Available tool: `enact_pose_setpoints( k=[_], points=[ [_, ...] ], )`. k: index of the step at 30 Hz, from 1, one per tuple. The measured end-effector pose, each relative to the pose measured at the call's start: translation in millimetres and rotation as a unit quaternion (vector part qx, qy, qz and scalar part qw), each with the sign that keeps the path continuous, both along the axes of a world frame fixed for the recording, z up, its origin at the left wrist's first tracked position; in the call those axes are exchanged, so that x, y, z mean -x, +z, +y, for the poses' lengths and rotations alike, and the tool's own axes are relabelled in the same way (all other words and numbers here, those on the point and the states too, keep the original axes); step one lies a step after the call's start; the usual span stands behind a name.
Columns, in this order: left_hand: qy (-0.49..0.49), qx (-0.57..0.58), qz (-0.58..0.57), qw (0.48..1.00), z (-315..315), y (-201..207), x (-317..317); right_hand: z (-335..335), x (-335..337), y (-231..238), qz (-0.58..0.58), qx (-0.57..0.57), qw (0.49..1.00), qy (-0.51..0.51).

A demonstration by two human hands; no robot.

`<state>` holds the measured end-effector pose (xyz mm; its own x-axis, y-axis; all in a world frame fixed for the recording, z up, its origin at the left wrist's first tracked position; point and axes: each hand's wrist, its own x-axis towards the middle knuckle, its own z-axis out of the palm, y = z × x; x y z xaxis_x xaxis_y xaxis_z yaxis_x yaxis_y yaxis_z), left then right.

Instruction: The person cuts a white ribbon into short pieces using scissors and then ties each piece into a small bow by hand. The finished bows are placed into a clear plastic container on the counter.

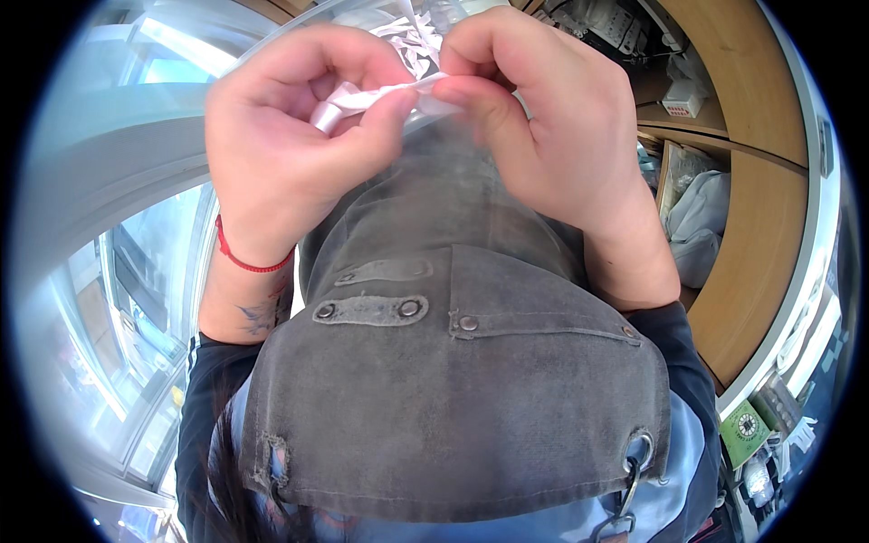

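A pale pink satin ribbon (337, 109) is stretched between my two hands near the top of the view. My left hand (290, 122) pinches it close to its middle, and a loop of it curls inside the curved fingers. Thumb and forefinger of my right hand (552, 113) press together on the ribbon's other part. The fingertips of both hands almost meet. Just beyond them, a heap of similar pale ribbon pieces (418, 43) lies in a clear plastic container (312, 16), partly hidden by my hands.
A grey apron (453, 380) covers my front. On the right stand wooden shelves (769, 226) with a small white box (684, 98) and a grey-white bag (701, 217). A green box (744, 433) sits lower right. Bright glass panels and a white frame (118, 158) run along the left.
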<state>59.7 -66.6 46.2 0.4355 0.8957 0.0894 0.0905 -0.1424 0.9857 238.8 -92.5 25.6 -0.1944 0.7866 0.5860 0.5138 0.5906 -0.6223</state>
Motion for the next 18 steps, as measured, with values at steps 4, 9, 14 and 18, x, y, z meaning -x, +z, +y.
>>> enact_pose_setpoints(
  k=[4, 9, 14, 18],
  points=[
    [0.015, 0.008, 0.036, 0.999, -0.4, 2.4, -0.7, -0.8, 1.3, -1.3, 0.018, 0.007, 1.000, -0.004],
    [0.007, 0.081, -0.048, 0.996, 2.2, -2.1, 0.6, 0.5, 2.0, 5.6, 0.010, 0.053, 0.998, -0.022],
    [-0.012, 0.033, -0.006, 0.999, 3.5, -2.7, -0.5, -0.2, -1.0, -0.3, -0.023, 0.001, 0.999, -0.022],
    [-0.035, 0.031, 0.055, 0.997, 2.0, -1.5, 4.0, 7.5, -13.1, 13.5, -0.168, -0.016, 0.985, 0.039]
  ],
)
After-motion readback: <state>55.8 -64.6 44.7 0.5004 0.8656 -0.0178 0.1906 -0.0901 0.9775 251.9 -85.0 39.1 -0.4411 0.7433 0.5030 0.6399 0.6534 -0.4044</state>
